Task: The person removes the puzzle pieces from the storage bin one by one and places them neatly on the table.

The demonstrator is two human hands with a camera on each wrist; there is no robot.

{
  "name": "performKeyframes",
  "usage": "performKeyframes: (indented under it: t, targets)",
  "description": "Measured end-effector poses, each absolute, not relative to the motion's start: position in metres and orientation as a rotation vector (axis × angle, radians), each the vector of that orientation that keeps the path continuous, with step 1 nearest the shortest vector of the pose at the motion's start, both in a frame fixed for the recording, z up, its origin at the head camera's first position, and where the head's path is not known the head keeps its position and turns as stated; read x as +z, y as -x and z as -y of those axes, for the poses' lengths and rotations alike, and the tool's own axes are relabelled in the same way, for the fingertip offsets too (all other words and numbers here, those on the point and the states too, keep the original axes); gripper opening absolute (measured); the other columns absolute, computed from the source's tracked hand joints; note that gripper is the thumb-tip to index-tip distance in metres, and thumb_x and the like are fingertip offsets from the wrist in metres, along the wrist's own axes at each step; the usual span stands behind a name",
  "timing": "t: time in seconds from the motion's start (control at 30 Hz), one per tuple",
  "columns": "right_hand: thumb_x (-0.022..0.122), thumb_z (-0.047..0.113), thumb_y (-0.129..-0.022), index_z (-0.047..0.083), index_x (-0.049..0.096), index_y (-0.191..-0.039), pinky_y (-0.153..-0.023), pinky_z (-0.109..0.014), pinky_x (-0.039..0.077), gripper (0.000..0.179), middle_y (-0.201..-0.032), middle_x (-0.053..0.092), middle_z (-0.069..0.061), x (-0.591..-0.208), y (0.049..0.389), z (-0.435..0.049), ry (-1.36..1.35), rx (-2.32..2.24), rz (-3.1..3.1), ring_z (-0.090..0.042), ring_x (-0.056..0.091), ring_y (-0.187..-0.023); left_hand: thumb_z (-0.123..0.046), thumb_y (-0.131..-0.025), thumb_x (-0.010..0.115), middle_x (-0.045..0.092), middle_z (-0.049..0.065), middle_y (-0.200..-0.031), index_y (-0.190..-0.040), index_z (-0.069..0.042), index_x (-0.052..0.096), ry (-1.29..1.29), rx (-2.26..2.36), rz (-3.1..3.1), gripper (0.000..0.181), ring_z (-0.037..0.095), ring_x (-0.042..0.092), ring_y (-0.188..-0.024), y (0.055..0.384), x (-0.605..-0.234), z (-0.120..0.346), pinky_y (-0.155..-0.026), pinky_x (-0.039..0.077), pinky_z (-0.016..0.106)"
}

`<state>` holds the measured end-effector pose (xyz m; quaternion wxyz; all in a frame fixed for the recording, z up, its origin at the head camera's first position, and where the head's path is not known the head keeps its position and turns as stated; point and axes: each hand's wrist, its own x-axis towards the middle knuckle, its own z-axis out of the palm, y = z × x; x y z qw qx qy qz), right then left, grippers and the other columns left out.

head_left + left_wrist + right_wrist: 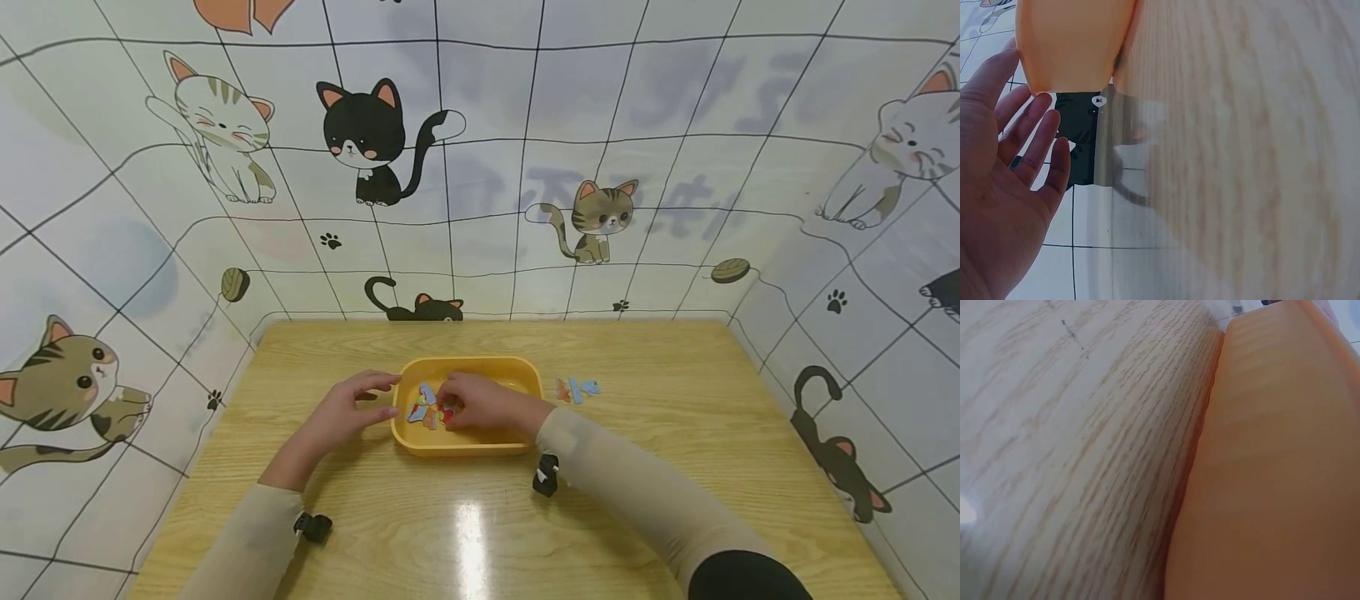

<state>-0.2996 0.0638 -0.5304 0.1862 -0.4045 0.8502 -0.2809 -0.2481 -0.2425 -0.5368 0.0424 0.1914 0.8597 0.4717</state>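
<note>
In the head view, a yellow tray (465,450) stands on the table with several small flat colourful pieces (417,412), like puzzle pieces, at its left end. My right hand (480,406) reaches into the tray from the right. Its fingers curl down over the pieces, and a red piece (447,414) shows by the fingertips; I cannot tell whether they pinch it. My left hand (352,404) is at the tray's left end, thumb and fingers spread loosely, fingertips right at the rim. In the left wrist view, the left fingers (1038,134) are relaxed beside the tray wall (1075,47).
Right of the tray, an orange-brown piece (562,389), a narrow light-blue piece (575,390) and another blue piece (591,387) lie side by side on the wooden table (360,533). A cat-print sheet (487,183) surrounds the table's back and sides. The tray's long side (1272,462) fills much of the right wrist view.
</note>
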Motion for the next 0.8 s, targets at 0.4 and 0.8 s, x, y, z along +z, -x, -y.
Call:
performKeyframes:
  t: [0.4,0.8]
  targets:
    - [0.082,0.012,-0.098,0.007,0.072,-0.119,-0.088,-0.03,0.056,0.025,-0.107,0.069,-0.003,-0.521,0.296,-0.069,1.102,-0.901,-2.413,-0.016,0.063,-0.097,-0.021,-0.099,0.087,0.068,0.004,-0.149,-0.147,-0.014,0.072,-0.577,1.445,-2.627,0.051,0.034,0.062,-0.135,0.247,-0.535,0.242,-0.113,0.053,0.06]
    - [0.082,0.017,-0.101,0.007,0.07,-0.128,-0.092,-0.037,0.058,0.031,-0.119,0.07,0.001,-0.49,0.289,-0.119,1.069,-0.983,-2.543,-0.021,0.064,-0.106,-0.022,-0.099,0.088,0.067,0.004,-0.15,-0.148,-0.013,0.071,-0.561,1.447,-2.631,0.053,0.036,0.062,-0.135,0.247,-0.537,0.242,-0.114,0.052,0.061]
